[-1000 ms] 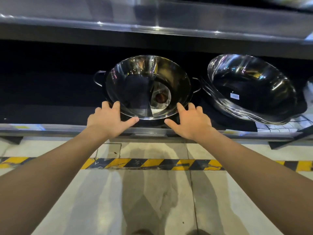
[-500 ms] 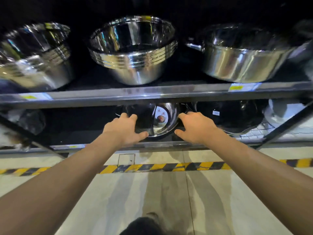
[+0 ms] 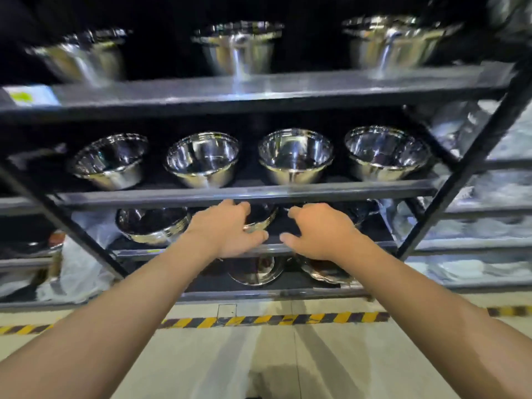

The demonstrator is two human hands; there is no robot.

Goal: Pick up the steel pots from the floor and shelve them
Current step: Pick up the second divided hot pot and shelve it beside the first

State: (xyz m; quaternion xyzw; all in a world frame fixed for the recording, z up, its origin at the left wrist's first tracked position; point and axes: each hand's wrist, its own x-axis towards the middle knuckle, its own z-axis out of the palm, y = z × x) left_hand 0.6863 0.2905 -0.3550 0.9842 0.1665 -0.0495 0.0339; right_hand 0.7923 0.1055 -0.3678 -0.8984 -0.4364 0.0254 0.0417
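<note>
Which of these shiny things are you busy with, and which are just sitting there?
Busy with:
left hand
right hand
steel pot between them, mostly hidden
shelf edge under the hands

Just sitting there:
four bowls one shelf up
three blurred pots on top
striped floor tape

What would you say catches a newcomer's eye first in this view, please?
Two bare forearms reach up the middle, the left hand and right hand open and empty before a lower shelf of the dark metal rack. Above them gleams a row of four shiny steel bowls. Yellow-and-black hazard tape crosses the pale floor below.
</note>
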